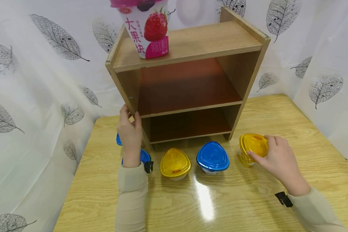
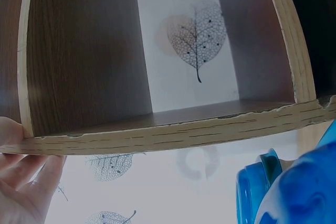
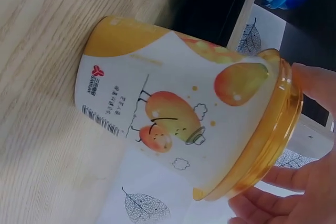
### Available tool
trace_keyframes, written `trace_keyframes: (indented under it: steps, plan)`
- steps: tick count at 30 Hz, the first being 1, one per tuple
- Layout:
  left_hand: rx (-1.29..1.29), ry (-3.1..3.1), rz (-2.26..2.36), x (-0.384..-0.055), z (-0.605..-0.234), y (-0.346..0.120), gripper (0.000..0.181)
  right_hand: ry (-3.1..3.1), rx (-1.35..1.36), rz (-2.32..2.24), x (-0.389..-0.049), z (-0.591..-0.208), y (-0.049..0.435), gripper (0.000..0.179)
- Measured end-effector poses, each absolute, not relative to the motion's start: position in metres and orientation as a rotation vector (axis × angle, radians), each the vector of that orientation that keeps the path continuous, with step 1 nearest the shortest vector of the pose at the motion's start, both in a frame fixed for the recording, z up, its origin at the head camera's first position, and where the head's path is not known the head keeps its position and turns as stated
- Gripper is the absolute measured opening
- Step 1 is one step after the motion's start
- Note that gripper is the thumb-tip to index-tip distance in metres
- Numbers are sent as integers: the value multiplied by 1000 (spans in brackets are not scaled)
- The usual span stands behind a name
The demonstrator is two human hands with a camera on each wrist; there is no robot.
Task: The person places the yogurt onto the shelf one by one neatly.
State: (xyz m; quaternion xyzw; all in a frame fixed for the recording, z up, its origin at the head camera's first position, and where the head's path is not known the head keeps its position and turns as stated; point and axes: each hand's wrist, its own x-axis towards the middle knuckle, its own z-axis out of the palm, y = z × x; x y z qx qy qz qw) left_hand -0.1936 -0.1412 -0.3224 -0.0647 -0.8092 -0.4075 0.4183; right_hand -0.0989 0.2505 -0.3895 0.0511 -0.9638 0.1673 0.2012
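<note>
My left hand [image 1: 129, 132] grips the left side panel of a small wooden shelf [image 1: 208, 40]; in the left wrist view the thumb and the fingers [image 2: 48, 179] lie on opposite sides of the board's edge. At the right, my right hand [image 1: 281, 161] holds a yogurt cup with a yellow lid [image 1: 253, 146] by its rim. The right wrist view shows mango pictures on this cup's white side [image 3: 173, 108], and its base at the wooden tabletop. Left of it stand a blue-lidded cup [image 1: 213, 156] and another yellow-lidded cup [image 1: 175, 163].
A pink-and-white strawberry yogurt cup [image 1: 148, 30] stands on the shelf's top left. Two more blue lids, one a nearer lid [image 1: 145, 156] and one a farther lid [image 1: 118, 140], show partly behind my left arm. A leaf-patterned curtain [image 1: 46, 80] hangs around the table [image 1: 237, 206].
</note>
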Motion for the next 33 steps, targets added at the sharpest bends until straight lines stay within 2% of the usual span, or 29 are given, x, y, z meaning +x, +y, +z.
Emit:
trace_keyframes:
  steps: [18,26,33]
  plan:
    - [-146,-2044,-1011,-193,-321,-140,28,-2800,288,798,-103,-384,263,64]
    - [-135,-2057,-1026,-191,-321,-140,28,-2667,29,876,-100,-393,259,63]
    - [-135,-2059,-1014,-192,-321,-140,27,-2647,-85,899,-98,-399,252,72]
